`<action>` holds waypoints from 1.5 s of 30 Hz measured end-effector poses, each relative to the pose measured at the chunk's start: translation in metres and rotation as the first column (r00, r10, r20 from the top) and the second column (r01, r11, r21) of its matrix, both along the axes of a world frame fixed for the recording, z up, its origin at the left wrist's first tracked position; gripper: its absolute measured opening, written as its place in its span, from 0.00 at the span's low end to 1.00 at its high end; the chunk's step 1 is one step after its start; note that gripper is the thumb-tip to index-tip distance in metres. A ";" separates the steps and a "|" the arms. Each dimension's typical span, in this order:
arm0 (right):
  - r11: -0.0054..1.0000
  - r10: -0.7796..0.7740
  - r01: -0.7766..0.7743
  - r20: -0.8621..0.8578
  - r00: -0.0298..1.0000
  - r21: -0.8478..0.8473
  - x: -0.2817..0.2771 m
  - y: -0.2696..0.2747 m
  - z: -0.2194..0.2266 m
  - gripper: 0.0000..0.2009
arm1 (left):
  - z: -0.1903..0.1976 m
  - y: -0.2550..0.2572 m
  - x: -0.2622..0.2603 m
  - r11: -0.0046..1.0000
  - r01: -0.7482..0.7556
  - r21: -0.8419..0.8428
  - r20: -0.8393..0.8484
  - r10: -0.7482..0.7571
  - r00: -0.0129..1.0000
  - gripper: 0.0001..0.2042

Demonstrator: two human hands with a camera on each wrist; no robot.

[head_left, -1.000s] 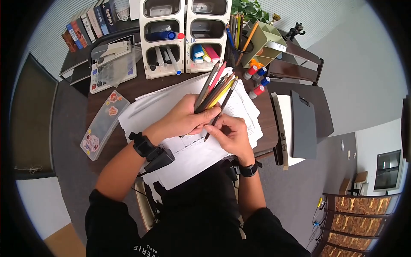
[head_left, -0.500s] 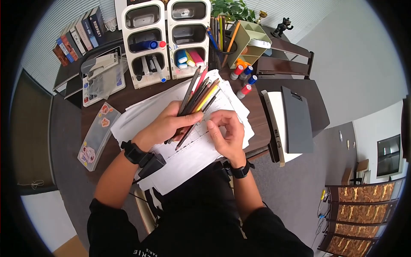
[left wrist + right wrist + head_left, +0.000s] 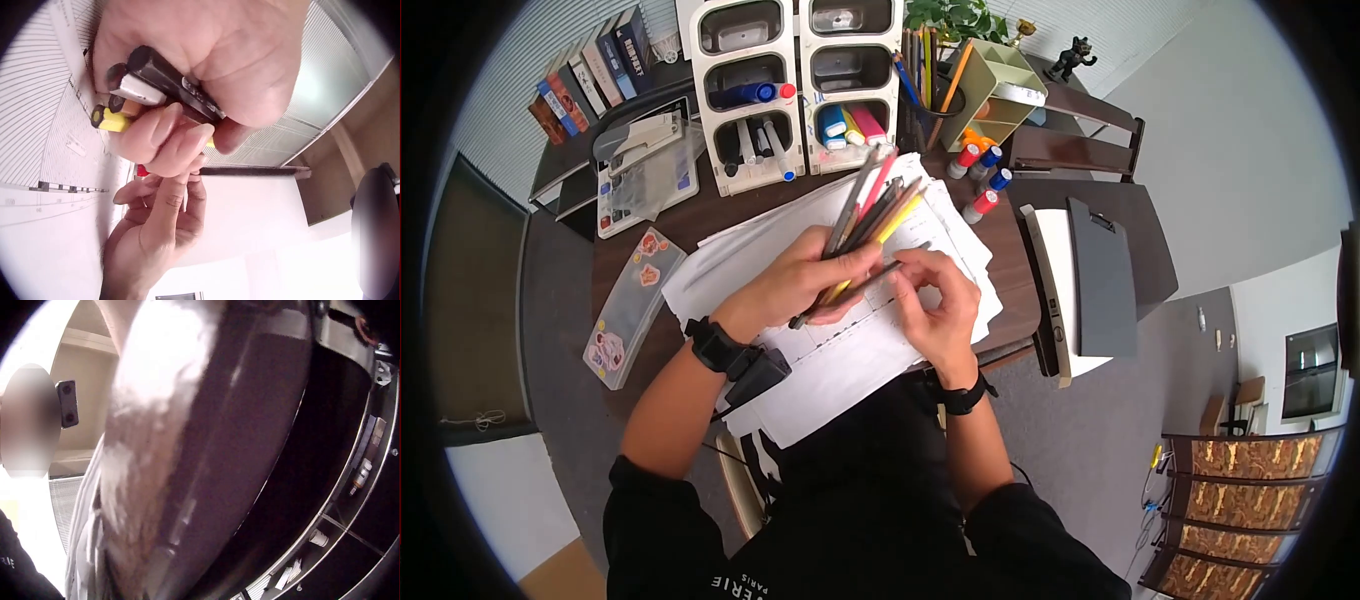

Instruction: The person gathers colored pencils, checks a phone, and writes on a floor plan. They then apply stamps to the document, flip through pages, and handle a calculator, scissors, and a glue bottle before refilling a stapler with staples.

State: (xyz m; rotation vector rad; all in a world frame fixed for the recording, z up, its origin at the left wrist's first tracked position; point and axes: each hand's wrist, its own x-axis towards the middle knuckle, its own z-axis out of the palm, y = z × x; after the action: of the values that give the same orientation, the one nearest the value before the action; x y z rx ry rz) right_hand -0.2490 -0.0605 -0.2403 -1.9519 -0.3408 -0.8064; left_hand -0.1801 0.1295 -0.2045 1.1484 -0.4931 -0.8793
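Observation:
My left hand (image 3: 795, 285) grips a bundle of colored pencils (image 3: 865, 222) above the papers, tips fanned up and away. In the left wrist view, blunt ends of a black pencil (image 3: 164, 75), a white pencil (image 3: 140, 89) and a yellow pencil (image 3: 112, 119) stick out of that fist. Just right of it, my right hand (image 3: 942, 305) pinches a dark pencil (image 3: 880, 276) between thumb and fingertips. That pencil lies at a flatter slant than the bundle, its lower part by the left fingers. The right wrist view mostly shows the desk, with the right hand's work hidden.
Printed papers (image 3: 740, 265) lie under both hands. Behind stands a white organizer (image 3: 797, 110) with markers and highlighters. Several capped bottles (image 3: 980, 207) and a pencil cup (image 3: 945, 103) are at back right. A stickered pencil case (image 3: 632, 310) lies left, a dark clipboard (image 3: 1103, 285) right.
Half a second ago my right hand was apart from the pencils, its fingers loosely curled. Now it pinches the dark pencil, which has swung to a flatter slant. The left hand keeps its grip.

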 end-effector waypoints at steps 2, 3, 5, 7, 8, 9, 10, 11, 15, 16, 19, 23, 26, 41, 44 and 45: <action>0.992 -0.067 0.073 -0.058 0.996 0.098 0.000 0.001 -0.007 0.08 | 0.002 0.001 0.000 0.998 -0.053 -0.018 -0.010 0.053 0.999 0.17; 0.986 -0.070 0.078 -0.056 0.996 0.145 0.000 0.000 -0.009 0.07 | 0.002 0.001 0.001 0.994 -0.106 -0.040 -0.016 0.105 0.994 0.17; 0.985 -0.075 0.082 -0.055 0.996 0.149 -0.001 -0.002 -0.010 0.07 | 0.004 0.004 0.001 0.988 -0.146 -0.044 -0.031 0.145 0.989 0.15; 0.990 -0.050 0.054 -0.029 0.998 0.130 0.000 -0.002 -0.009 0.07 | 0.007 0.006 0.003 0.974 -0.217 -0.058 0.059 0.220 0.974 0.13; 0.994 -0.028 0.028 -0.006 1.000 0.110 0.000 -0.002 -0.009 0.07 | 0.010 0.006 0.001 0.969 -0.242 -0.050 0.071 0.245 0.967 0.12; 0.993 -0.024 0.025 -0.008 1.000 0.111 0.000 -0.001 -0.008 0.07 | 0.009 0.006 0.002 0.968 -0.245 -0.049 0.070 0.248 0.966 0.12; 0.998 0.008 -0.007 -0.009 1.000 0.069 0.000 0.001 -0.005 0.07 | 0.008 0.007 0.003 0.976 -0.213 -0.040 0.152 0.217 0.964 0.12; 0.999 0.039 -0.039 -0.013 0.999 0.026 -0.002 0.002 -0.004 0.08 | 0.006 0.006 0.003 0.983 -0.181 -0.028 0.231 0.183 0.956 0.13; 0.992 0.090 -0.092 -0.029 0.996 -0.086 -0.002 0.002 0.000 0.08 | -0.001 0.001 0.000 0.984 -0.180 -0.005 0.309 0.173 0.935 0.15; 0.988 0.106 -0.108 -0.023 0.994 -0.108 -0.002 0.000 -0.001 0.08 | -0.002 0.000 -0.001 0.985 -0.169 0.017 0.264 0.159 0.951 0.16; 0.981 0.136 -0.138 -0.020 0.990 -0.134 -0.004 0.001 0.002 0.07 | 0.001 -0.001 -0.003 0.983 -0.182 0.017 0.212 0.174 0.962 0.14; 0.990 0.104 -0.105 -0.021 0.994 -0.095 -0.006 0.000 0.008 0.04 | 0.007 0.010 0.004 0.947 -0.300 -0.118 0.046 0.307 0.951 0.12; 0.999 -0.029 0.030 0.034 0.999 -0.030 -0.006 -0.001 0.002 0.02 | -0.002 0.014 0.017 0.913 -0.292 -0.285 -0.003 0.303 0.953 0.17; 0.974 -0.178 0.218 -0.387 0.905 0.060 0.019 -0.114 0.030 0.19 | 0.005 0.011 0.015 0.864 -0.419 -0.278 0.025 0.442 0.896 0.14; 0.989 -0.137 0.150 -0.431 0.892 -0.003 0.037 -0.116 0.032 0.21 | 0.005 0.010 0.014 0.880 -0.394 -0.264 0.013 0.412 0.911 0.15; 0.995 -0.089 0.099 -0.455 0.886 -0.002 0.043 -0.116 0.031 0.19 | 0.004 0.011 0.013 0.902 -0.358 -0.240 0.005 0.370 0.929 0.15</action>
State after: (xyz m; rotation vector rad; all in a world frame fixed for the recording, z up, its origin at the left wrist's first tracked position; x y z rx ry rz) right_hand -0.2063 -0.1769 -0.2096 -2.0774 0.0459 -0.3856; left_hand -0.1669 0.1408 -0.2007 1.0024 -0.3938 -0.4530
